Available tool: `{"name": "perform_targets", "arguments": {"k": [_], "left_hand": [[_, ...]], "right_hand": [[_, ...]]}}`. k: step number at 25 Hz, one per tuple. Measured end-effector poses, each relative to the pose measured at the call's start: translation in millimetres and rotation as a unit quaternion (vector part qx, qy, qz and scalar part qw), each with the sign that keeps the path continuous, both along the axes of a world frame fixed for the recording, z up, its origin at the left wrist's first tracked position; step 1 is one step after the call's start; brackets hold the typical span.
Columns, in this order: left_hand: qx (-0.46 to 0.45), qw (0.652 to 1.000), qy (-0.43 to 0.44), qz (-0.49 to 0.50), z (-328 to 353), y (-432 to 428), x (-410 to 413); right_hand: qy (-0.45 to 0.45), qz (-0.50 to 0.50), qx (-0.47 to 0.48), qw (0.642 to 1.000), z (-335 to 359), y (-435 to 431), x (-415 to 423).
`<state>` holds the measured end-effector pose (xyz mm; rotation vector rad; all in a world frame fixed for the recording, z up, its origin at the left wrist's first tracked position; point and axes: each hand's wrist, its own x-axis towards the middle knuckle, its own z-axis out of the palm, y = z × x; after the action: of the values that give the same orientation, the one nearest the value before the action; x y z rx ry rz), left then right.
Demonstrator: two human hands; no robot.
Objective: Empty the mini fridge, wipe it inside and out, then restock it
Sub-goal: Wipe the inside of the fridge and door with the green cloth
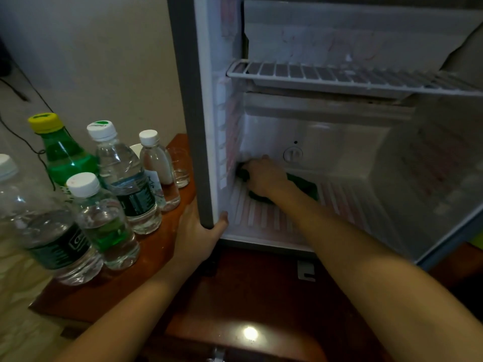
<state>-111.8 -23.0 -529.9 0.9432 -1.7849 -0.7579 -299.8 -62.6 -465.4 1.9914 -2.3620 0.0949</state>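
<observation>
Wiping is the step: my right fingers (pixel 257 164) hold the green cloth (pixel 304 185) on the mini fridge (pixel 206 126) floor, left fingers (pixel 222 218) grip its frame. Next, I think, walls; bottles (pixel 122 173) wait on the bench (pixel 156 249).

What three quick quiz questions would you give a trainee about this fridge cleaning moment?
1. True or false: the wire shelf is bare.
2. What does the right hand hold on the floor of the mini fridge? A) a bottle B) a green cloth C) a glass
3. What colour is the cap of the green bottle?
Key: 1 true; 2 B; 3 yellow.
</observation>
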Motion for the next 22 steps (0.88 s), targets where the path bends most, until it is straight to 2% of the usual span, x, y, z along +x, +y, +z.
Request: {"name": "perform_targets", "arguments": {"k": [5, 7, 11, 14, 18, 20, 22], "left_hand": [[0.001, 1.0, 0.003, -0.01, 2, 1, 1], [0.011, 1.0, 0.011, -0.009, -2, -2, 2], [-0.008, 1.0, 0.015, -0.001, -1, 0, 1], [-0.016, 1.0, 0.007, -0.001, 2, 2, 1], [-0.018, 1.0, 0.019, -0.005, -3, -2, 2], [-0.016, 1.0, 0.019, -0.012, -3, -2, 0], [-0.017, 1.0, 0.014, -0.022, -6, -5, 0]], "right_hand": [[0.069, -0.188, 0.022, 0.979, 4, 23, -24], [0.072, -0.208, 0.027, 0.975, 1, 32, -28], [-0.011, -0.089, -0.04, 0.995, 1, 0, 4], [-0.059, -0.043, -0.019, 0.997, 6, -8, 9], [-0.088, -0.074, -0.023, 0.993, 7, 45, 13], [-0.119, -0.025, -0.017, 0.992, 6, 91, 32], [-0.095, 0.034, -0.052, 0.994, -3, 127, 57]]}}
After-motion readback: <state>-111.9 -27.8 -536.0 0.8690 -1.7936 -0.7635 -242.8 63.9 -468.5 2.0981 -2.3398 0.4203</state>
